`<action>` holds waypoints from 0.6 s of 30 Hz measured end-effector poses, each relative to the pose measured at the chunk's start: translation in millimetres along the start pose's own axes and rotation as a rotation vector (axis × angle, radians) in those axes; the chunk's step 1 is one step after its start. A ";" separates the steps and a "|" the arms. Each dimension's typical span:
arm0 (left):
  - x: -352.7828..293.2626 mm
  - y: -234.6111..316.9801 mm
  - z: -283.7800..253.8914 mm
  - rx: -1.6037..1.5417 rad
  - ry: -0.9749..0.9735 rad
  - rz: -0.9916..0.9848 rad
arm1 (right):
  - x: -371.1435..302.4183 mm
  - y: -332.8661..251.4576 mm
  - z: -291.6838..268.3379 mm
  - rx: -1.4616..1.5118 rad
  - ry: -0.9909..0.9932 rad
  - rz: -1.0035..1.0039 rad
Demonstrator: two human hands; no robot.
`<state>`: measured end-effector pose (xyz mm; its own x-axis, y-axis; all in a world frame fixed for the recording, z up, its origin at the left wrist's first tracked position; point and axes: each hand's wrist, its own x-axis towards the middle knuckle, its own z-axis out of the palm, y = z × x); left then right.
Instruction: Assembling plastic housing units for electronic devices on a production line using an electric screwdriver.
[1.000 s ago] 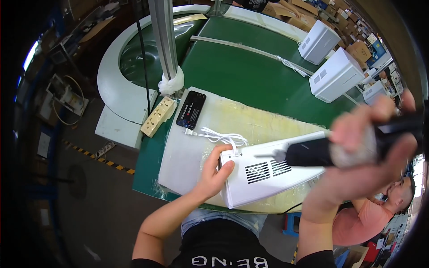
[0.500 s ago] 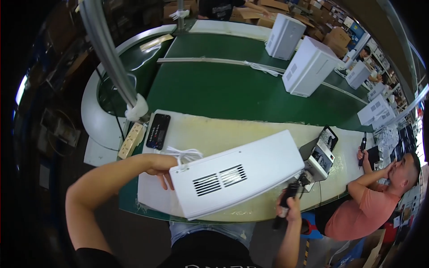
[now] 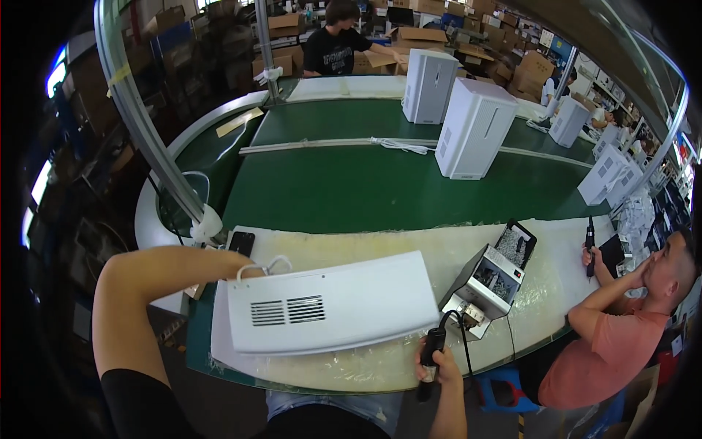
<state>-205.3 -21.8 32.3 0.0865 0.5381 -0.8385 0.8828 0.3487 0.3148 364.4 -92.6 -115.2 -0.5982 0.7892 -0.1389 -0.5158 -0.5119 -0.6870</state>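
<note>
A long white appliance with two slotted vents [image 3: 344, 304] lies on its side on the pale mat. My left hand [image 3: 245, 265] is at its far left corner, beside a looped white cord [image 3: 265, 266]. Most of its fingers are hidden behind the appliance, which it grips. In my right hand [image 3: 444, 364] is a black electric screwdriver [image 3: 433, 347], its fingers wrapped round the body, just off the appliance's right end. A silver screw feeder [image 3: 479, 289] stands to the right, with a black tray of small screws [image 3: 516, 243] behind it.
A phone [image 3: 241, 243] lies behind my left wrist. Beyond the mat [image 3: 351, 369], tall white appliances [image 3: 475, 132] stand on the green conveyor [image 3: 329, 183]. A metal post [image 3: 146, 117] rises at left. A seated co-worker [image 3: 607, 329] is close on the right; another person [image 3: 338, 44] stands across.
The appliance has turned flatter and shifted left, along with my left hand. My right hand has moved left with the screwdriver. The view has tilted up, showing more of the person opposite.
</note>
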 end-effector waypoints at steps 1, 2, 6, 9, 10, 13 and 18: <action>-1.5 29.3 -18.3 0.049 0.053 0.000 | 3.5 3.4 -2.7 0.005 -0.025 0.029; 7.0 53.9 -29.7 0.110 0.091 0.015 | 3.5 5.2 -5.4 0.007 -0.027 0.049; 17.3 68.4 -51.5 0.547 0.358 0.012 | 10.1 -1.6 6.2 0.029 -0.057 0.078; -37.8 168.6 -52.6 0.665 0.726 0.210 | 6.9 -4.5 2.7 0.068 -0.030 0.087; -46.3 184.0 -57.0 0.676 0.773 0.219 | 8.3 -3.8 1.5 0.066 -0.033 0.093; -65.2 220.4 -76.2 0.903 1.025 0.266 | 5.9 -7.4 3.0 0.035 -0.043 0.059; -64.6 246.0 -121.9 1.108 1.309 0.338 | 13.5 -4.2 3.1 0.094 -0.093 0.084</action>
<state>-50.0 122.7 218.2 0.4132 0.8753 0.2513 0.8252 -0.2432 -0.5098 356.6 -80.9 -112.0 -0.6935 0.7098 -0.1235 -0.5140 -0.6076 -0.6055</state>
